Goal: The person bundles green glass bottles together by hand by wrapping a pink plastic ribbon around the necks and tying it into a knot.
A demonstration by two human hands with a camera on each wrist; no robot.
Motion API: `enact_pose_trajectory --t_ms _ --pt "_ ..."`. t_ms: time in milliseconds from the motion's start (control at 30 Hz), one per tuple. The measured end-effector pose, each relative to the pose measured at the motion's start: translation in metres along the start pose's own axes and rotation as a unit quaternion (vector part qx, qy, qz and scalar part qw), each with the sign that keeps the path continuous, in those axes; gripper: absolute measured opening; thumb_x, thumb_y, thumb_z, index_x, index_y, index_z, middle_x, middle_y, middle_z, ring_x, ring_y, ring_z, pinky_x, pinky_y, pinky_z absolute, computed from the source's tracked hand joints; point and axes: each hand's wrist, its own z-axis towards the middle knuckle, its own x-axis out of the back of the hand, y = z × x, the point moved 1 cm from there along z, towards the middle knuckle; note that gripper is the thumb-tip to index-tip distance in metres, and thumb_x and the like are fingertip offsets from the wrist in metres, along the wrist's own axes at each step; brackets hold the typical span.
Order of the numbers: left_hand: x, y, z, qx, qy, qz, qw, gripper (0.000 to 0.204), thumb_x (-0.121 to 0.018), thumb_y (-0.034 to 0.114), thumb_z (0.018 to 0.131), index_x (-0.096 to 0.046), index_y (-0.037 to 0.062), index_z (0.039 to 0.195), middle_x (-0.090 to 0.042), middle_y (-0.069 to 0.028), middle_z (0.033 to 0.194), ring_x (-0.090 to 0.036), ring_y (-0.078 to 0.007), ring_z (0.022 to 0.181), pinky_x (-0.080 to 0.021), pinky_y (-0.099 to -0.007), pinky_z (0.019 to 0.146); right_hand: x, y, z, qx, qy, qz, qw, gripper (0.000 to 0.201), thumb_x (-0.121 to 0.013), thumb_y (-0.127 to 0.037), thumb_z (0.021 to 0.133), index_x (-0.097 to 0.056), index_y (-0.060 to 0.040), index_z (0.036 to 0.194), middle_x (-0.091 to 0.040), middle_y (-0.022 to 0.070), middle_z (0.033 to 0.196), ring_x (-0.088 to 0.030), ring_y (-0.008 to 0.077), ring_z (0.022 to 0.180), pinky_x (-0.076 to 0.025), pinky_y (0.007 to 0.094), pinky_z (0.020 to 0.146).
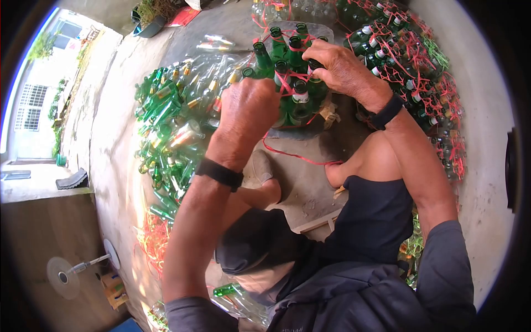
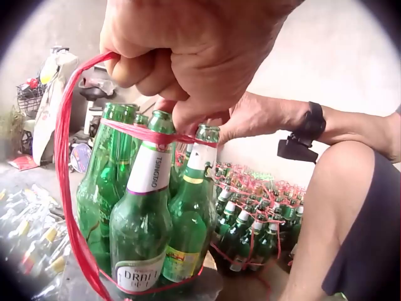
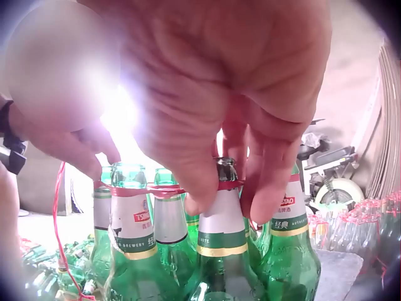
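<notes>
A tight cluster of green beer bottles (image 1: pixel 263 61) stands upright in front of me, red plastic twine (image 2: pixel 66 135) running around the necks. My left hand (image 1: pixel 251 108) is in a fist above the near left side of the cluster. It grips the twine, which leaves the fist in a long loop down past the labelled bottles (image 2: pixel 141 219). Across the cluster, my right hand (image 1: pixel 351 69) reaches down from above. In the right wrist view its thumb and fingers sit around the neck of a bottle (image 3: pixel 223 216), beside the twine band. The palm hides part of the necks behind.
Loose green and clear bottles (image 1: pixel 166 102) lie piled on the left. Twine-bound bottles (image 1: pixel 381 52) stand at the right and back. Tangled red twine (image 1: pixel 154 238) lies at the lower left. A twine strand (image 1: pixel 293 158) crosses the floor by my feet. A scooter (image 3: pixel 335 182) stands farther off.
</notes>
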Motion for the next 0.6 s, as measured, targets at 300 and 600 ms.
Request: enact_pose_trajectory --t_ms 300,600 --pt "0.019 -0.014 0.044 -0.131 -0.042 0.026 0.99 0.018 -0.069 0.019 0.085 -0.073 0.0022 0.079 -0.069 -0.0228 0.077 -0.071 -0.0431 0.076 -0.057 -0.0526 0.07 -0.004 0.0 0.0 -0.003 -0.004 -0.002 1.0 0.033 -0.075 0.0 0.081 -0.065 -0.0011 0.112 -0.066 0.0163 0.108 -0.066 0.0416 0.105 -0.055 0.0472 0.088" --pt "0.012 -0.029 0.076 -0.137 -0.127 0.0 0.982 0.019 -0.068 0.017 0.08 -0.073 -0.0008 0.082 -0.065 -0.0229 0.071 -0.065 -0.0383 0.063 -0.051 -0.0504 0.063 -0.005 0.001 0.001 0.02 0.004 0.007 1.0 0.032 -0.074 -0.001 0.082 -0.065 -0.002 0.112 -0.065 0.0148 0.108 -0.067 0.0398 0.103 -0.055 0.0462 0.087"
